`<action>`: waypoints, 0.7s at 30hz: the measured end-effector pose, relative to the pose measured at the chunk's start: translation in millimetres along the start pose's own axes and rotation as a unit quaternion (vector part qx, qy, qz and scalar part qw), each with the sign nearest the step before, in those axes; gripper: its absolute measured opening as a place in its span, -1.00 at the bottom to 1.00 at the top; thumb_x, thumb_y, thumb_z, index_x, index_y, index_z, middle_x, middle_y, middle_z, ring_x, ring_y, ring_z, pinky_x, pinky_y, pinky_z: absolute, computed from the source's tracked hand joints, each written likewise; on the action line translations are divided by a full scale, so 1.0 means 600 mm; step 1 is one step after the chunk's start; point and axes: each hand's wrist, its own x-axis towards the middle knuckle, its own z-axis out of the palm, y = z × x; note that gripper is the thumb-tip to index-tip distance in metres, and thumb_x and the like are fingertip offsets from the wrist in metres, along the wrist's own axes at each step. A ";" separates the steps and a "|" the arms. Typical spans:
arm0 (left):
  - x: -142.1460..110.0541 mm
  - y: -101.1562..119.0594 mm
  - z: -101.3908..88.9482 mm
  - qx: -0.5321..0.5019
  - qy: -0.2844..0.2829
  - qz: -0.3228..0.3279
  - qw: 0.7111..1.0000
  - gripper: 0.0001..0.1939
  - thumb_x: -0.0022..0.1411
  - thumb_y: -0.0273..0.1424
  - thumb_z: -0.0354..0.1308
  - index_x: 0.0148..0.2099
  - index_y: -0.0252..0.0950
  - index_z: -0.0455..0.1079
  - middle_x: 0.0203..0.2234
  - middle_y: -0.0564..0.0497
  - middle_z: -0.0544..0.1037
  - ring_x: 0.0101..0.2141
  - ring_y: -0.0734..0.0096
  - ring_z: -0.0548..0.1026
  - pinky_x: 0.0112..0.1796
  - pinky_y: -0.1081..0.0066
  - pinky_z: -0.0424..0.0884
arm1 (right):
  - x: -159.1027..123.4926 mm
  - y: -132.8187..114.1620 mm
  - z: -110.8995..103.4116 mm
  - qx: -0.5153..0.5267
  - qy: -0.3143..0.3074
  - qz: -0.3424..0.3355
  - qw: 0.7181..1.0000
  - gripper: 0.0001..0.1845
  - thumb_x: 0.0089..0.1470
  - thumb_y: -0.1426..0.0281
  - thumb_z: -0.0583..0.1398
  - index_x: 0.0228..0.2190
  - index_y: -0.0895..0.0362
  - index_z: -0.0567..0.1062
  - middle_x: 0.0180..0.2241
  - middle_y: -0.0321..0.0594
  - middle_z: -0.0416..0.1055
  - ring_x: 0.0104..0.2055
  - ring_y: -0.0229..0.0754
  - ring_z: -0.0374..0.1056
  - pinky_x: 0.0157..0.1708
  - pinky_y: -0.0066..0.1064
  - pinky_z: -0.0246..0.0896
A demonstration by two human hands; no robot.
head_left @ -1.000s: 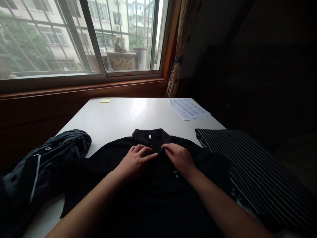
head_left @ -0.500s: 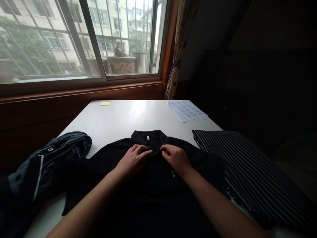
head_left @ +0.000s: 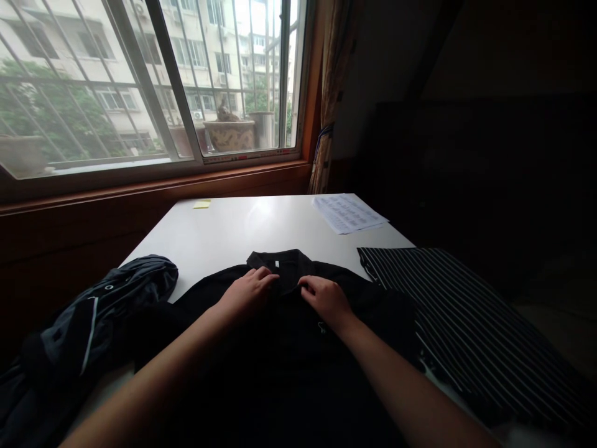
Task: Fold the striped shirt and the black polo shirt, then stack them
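A black polo shirt [head_left: 284, 367] lies spread on the white table, its collar pointing toward the window. Inside the open neck a small white label shows, and a small light emblem sits on the chest. My left hand [head_left: 249, 287] pinches the left side of the collar opening, fingers closed on the cloth. On the opposite side of the opening, my right hand [head_left: 325, 298] grips the collar edge between thumb and fingers. Dark cloth hides the shirt's lower part in shadow.
A dark grey-blue garment [head_left: 144, 280] is bunched at the left. Black-and-white striped cloth [head_left: 448, 298] covers the right side. Printed sheets [head_left: 349, 213] and a yellow sticky note [head_left: 202, 203] lie toward the far edge of the white table [head_left: 233, 227], before a barred window.
The view has tilted slightly upward and shifted. My left fingers have drawn closer together at the collar. My right hand stays at the collar's right edge.
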 end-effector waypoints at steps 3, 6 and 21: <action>0.026 -0.015 -0.009 0.021 0.007 -0.011 1.000 -0.65 0.31 -0.49 0.12 0.11 -0.16 0.42 0.01 -0.09 0.45 -0.02 0.14 0.36 -0.03 0.13 0.42 | 0.000 0.000 0.000 0.001 0.006 -0.007 1.000 -0.79 0.10 0.50 0.18 -0.26 0.02 0.57 -0.28 -0.28 0.60 -0.24 -0.14 0.51 -0.21 -0.36 0.32; 0.047 -0.037 0.001 -0.020 0.017 -0.013 1.000 -0.77 0.25 -0.46 0.21 -0.05 -0.14 0.50 -0.01 -0.07 0.47 0.08 0.04 0.28 0.03 0.03 0.37 | 0.000 -0.001 -0.001 -0.004 0.011 -0.013 1.000 -0.78 0.09 0.52 0.19 -0.26 0.04 0.57 -0.31 -0.27 0.59 -0.27 -0.16 0.50 -0.20 -0.36 0.32; 0.029 -0.063 0.026 -0.260 0.074 -0.014 0.963 -0.78 0.42 -0.31 0.00 -0.02 -0.24 0.40 -0.17 -0.06 0.53 -0.13 0.27 0.48 -0.02 0.19 0.41 | 0.001 0.002 0.000 0.071 0.053 -0.049 0.995 -0.77 0.14 0.55 0.15 -0.23 0.03 0.52 -0.25 -0.24 0.53 -0.15 -0.10 0.44 -0.06 -0.26 0.31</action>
